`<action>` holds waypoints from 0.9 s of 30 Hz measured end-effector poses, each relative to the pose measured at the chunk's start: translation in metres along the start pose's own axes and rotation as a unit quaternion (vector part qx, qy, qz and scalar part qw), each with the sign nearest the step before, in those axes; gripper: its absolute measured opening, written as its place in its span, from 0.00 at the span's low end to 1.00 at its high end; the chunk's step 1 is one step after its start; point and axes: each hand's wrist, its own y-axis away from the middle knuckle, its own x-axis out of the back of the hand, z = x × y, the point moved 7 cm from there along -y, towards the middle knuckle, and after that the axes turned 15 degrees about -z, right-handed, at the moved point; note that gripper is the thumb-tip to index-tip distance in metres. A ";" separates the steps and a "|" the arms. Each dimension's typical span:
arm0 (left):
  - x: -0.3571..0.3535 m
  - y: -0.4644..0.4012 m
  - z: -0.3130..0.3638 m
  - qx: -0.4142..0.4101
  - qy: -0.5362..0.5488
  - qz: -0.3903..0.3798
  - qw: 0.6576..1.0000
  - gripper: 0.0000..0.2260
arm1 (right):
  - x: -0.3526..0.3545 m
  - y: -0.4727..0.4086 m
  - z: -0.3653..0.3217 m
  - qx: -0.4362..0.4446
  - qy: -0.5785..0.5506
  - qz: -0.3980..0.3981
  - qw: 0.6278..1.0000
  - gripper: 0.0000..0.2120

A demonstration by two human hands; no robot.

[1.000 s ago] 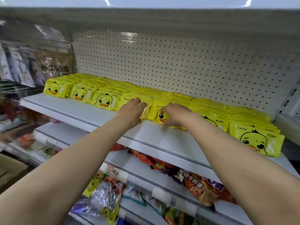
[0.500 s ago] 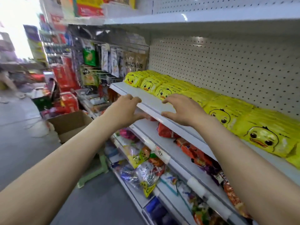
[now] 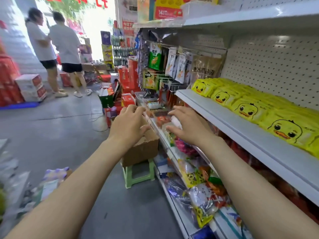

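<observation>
Rows of yellow duck-face packets (image 3: 246, 107) lie on a white shop shelf (image 3: 241, 135) at the right. My left hand (image 3: 128, 124) hovers in the aisle in front of the shelf unit, fingers loosely spread, holding nothing. My right hand (image 3: 187, 125) hangs beside it, just left of the shelf's front edge, fingers relaxed and empty. Both hands are away from the packets. Below them an open cardboard box (image 3: 141, 149) sits on a green plastic stool (image 3: 138, 171).
Lower shelves (image 3: 174, 157) hold mixed snack bags. Hanging packets (image 3: 165, 64) fill pegs at the shelf's end. Two people (image 3: 55, 49) stand down the aisle at the back left. Red cartons (image 3: 31, 87) and boxes crowd the grey floor (image 3: 51, 128).
Both hands have left the duck packets and the shelf edge and come back into the aisle. My view has swung left, bringing the aisle, the box and two people into sight.
</observation>
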 end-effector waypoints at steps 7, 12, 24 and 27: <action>-0.018 -0.091 -0.099 0.041 -0.002 0.007 0.999 0.25 | -0.033 -0.140 -0.004 -0.002 0.029 -0.026 0.999 0.25; -0.036 -0.158 -0.153 0.048 -0.024 -0.010 0.999 0.24 | -0.057 -0.226 0.002 0.001 0.014 -0.034 0.999 0.26; -0.123 -0.324 -0.251 0.084 -0.038 -0.048 0.995 0.24 | -0.133 -0.422 0.071 0.020 0.023 -0.092 0.995 0.27; -0.149 -0.372 -0.277 0.110 -0.051 -0.057 0.991 0.24 | -0.163 -0.483 0.101 0.026 0.015 -0.111 0.993 0.26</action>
